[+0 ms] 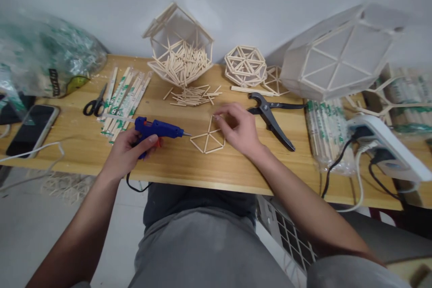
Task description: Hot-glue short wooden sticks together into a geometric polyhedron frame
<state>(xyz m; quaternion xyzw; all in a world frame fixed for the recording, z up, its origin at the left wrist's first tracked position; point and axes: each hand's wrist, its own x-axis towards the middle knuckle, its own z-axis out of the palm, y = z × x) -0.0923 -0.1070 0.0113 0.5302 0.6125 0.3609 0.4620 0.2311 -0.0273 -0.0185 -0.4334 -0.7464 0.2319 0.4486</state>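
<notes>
My left hand [130, 150] is wrapped round the handle of a blue hot glue gun [158, 128], its metal nozzle pointing right. The nozzle tip is close to the left corner of a flat frame of wooden sticks [206, 150] lying on the table. My right hand [238, 128] is closed at the frame's upper side, thumb and forefinger pinching the end of a wooden stick [211, 124]; the hand hides part of the frame's right side. Behind the frame lies a loose pile of short sticks [192, 96]. Black-handled cutters [270, 114] rest just right of my right hand.
A stick-built bowl [153, 64] holds many sticks. Beside it stand a small stick ball [245, 65] and a large covered polyhedron [337, 60]. Scissors [96, 104], wrapped chopsticks [126, 94] and a phone [32, 130] lie left; a power strip [391, 144] with cords is right.
</notes>
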